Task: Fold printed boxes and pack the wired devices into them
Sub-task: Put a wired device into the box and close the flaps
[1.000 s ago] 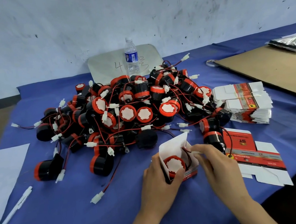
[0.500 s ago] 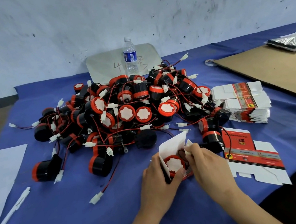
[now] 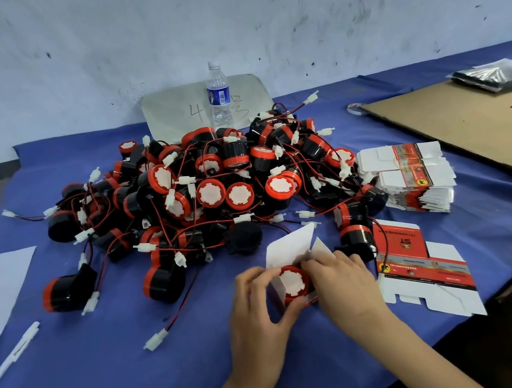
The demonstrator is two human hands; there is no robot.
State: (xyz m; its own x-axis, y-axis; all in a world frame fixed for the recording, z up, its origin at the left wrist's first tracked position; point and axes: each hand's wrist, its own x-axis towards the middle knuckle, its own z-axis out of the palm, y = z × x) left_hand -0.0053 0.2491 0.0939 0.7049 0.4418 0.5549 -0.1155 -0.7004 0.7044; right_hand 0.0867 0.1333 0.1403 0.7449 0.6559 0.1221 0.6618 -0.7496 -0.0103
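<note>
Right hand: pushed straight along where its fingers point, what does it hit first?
The red-capped device in the open box that the left hand grips. The fingertips of the right hand look to be at its rim, though blur leaves contact unclear.

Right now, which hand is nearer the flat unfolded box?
Right. The right hand lies just left of the flat box; left hand is farther left, gripping the open box.

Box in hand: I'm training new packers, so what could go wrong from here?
The box, gripped by the left hand, stands open with the device at its mouth under the right hand; its wire is out of sight and might get pinched on closing.
A loose device beside it trails a black wire over the flat box, which could snag.
</note>
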